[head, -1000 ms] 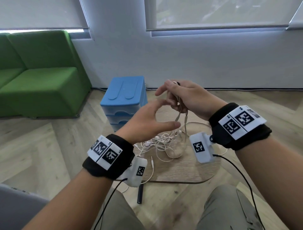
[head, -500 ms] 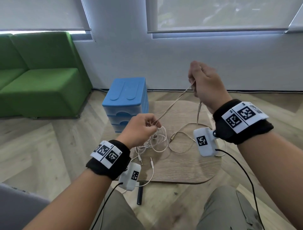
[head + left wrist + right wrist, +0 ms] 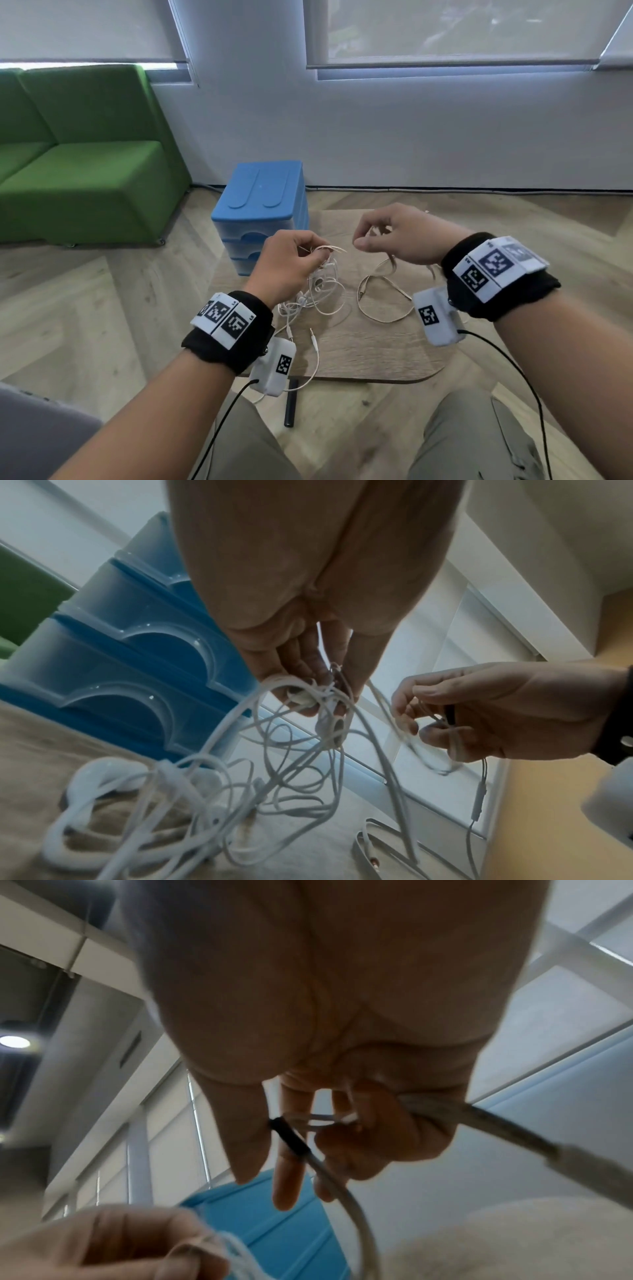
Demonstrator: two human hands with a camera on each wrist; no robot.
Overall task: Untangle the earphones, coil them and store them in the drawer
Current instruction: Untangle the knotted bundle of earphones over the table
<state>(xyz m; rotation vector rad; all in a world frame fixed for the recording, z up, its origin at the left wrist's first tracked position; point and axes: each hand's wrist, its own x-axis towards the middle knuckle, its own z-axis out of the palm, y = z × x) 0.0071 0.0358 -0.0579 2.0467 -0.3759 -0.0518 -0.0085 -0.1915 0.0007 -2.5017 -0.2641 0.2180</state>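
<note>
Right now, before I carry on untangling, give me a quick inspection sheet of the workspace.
Surface: small wooden table, bare at the near right.
Job's things: white earphones tangled, partly lifted; beige earphones looped loose on the table; blue drawer unit at the far left corner, drawers closed.
Clutter: nothing seen.
Grippers: left hand pinches the white tangle; right hand holds beige strands.
Cables: black leads run from both wrist cameras; two jack plugs lie near the front edge.
Surroundings: green sofa left, windows with blinds behind, wood floor.

earphones [image 3: 346,1199] blurred; forearms cut off
</note>
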